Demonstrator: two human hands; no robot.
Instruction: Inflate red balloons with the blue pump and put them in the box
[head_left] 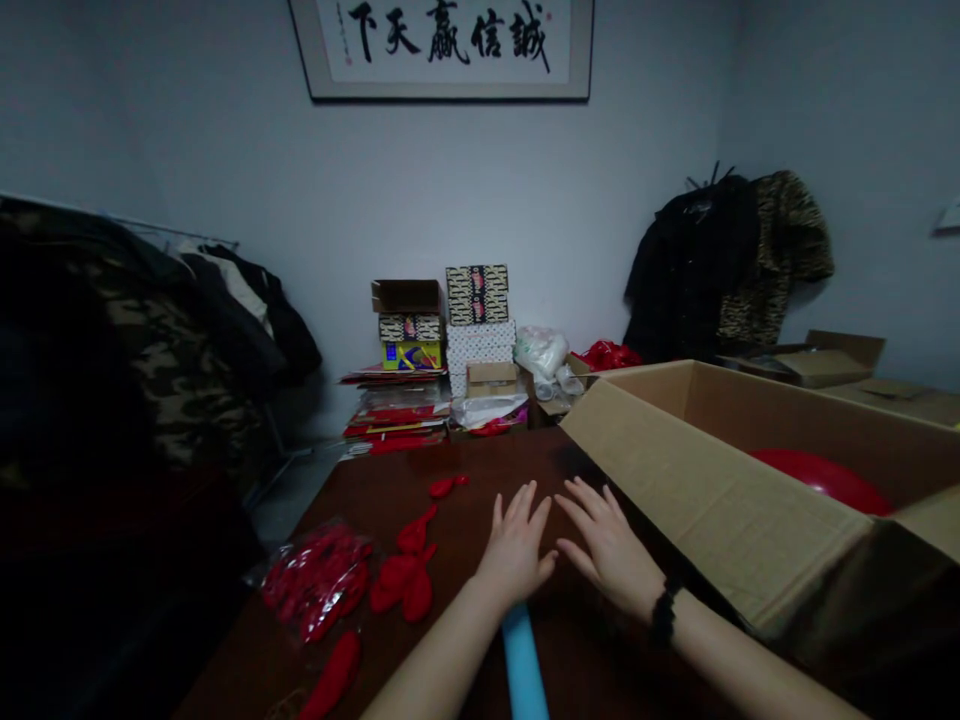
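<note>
Both hands lie flat and spread on the dark wooden table, pinching nothing: the left hand and the right hand sit side by side with fingers splayed forward, thumbs nearly touching. One light blue tube lies on the table just behind the left hand, between the two forearms; whether the wrist touches it cannot be told. Left of the left hand lie about five loose red balloons, uninflated, and one clear bag of red balloons further left. Right of the right hand stands one open cardboard box holding one inflated red balloon. One framed calligraphy scroll on the far wall bears five black Chinese characters.
</note>
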